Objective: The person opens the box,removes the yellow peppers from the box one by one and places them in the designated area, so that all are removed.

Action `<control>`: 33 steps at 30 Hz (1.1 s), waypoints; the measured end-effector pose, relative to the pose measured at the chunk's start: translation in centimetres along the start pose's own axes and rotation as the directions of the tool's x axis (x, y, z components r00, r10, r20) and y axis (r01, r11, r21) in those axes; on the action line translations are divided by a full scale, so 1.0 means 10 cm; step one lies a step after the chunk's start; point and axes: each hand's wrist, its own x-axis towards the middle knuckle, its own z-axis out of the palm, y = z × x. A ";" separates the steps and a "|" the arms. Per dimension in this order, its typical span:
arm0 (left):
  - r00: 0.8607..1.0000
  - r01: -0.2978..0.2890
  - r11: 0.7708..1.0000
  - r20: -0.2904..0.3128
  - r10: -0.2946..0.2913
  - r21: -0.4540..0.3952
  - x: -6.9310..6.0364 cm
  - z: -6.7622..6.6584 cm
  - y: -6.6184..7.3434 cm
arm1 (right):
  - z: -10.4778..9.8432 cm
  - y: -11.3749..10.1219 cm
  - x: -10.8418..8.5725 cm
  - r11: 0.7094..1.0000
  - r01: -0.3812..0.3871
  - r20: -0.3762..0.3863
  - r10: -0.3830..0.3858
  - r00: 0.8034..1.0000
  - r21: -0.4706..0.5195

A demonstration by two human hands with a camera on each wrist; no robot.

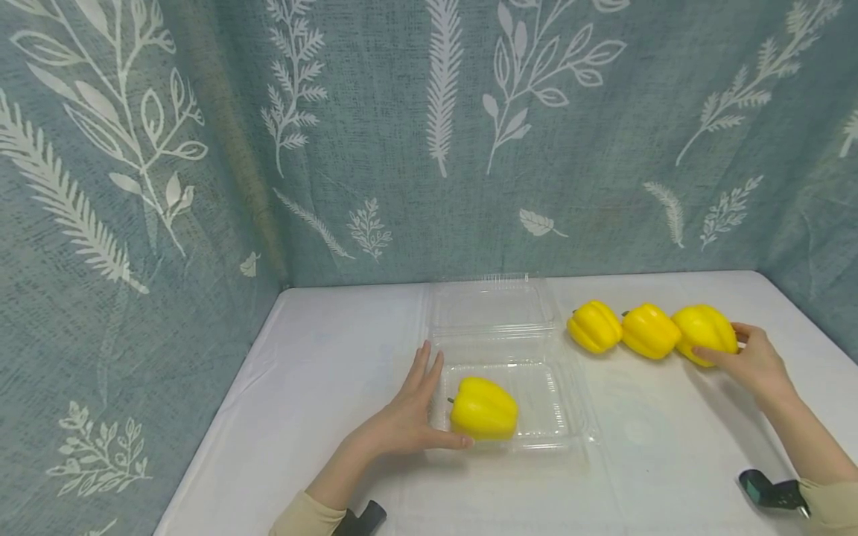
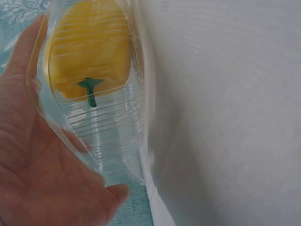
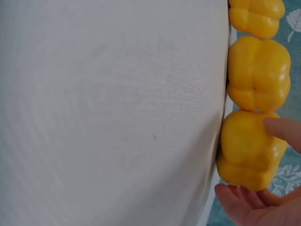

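Note:
A clear plastic clamshell container (image 1: 539,402) lies with its lid (image 1: 492,309) folded back away from me. Inside its base rests one yellow bell pepper (image 1: 484,409), whose green stem shows through the ribbed wall in the left wrist view. My left hand (image 1: 409,417) touches the container's left side with straight fingers, its thumb spread along the front edge. At the right, my right hand (image 1: 754,365) grips the rightmost yellow bell pepper (image 1: 704,333), thumb in front and fingers around its right side. That pepper sits beside another in the row.
Two more yellow bell peppers, a middle pepper (image 1: 650,331) and a left pepper (image 1: 594,326), line up right of the lid. A white cloth covers the table (image 1: 335,357). Behind it hangs a teal curtain (image 1: 389,134) with white leaf prints.

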 end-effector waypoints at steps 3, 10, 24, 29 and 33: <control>1.000 0.003 1.000 0.003 -0.003 0.002 0.00 0.00 0.01 | 0.00 -0.01 -0.02 1.000 0.016 -0.008 -0.016 1.000 0.007; 1.000 0.005 1.000 -0.001 -0.005 0.007 -0.01 -0.01 0.02 | 0.01 -0.08 -0.08 0.995 0.093 -0.097 -0.096 0.991 -0.036; 1.000 0.003 1.000 0.001 -0.003 0.009 -0.01 -0.02 0.04 | 0.09 -0.34 -0.25 0.962 0.252 -0.230 -0.270 0.935 -0.107; 1.000 0.001 1.000 0.001 -0.001 0.016 0.00 -0.02 0.04 | 0.21 -0.20 -0.08 0.962 0.269 -0.205 -0.273 0.940 -0.048; 1.000 0.002 1.000 0.001 -0.002 0.012 -0.01 -0.02 0.04 | 0.31 0.00 0.11 0.953 0.302 -0.182 -0.302 0.936 -0.029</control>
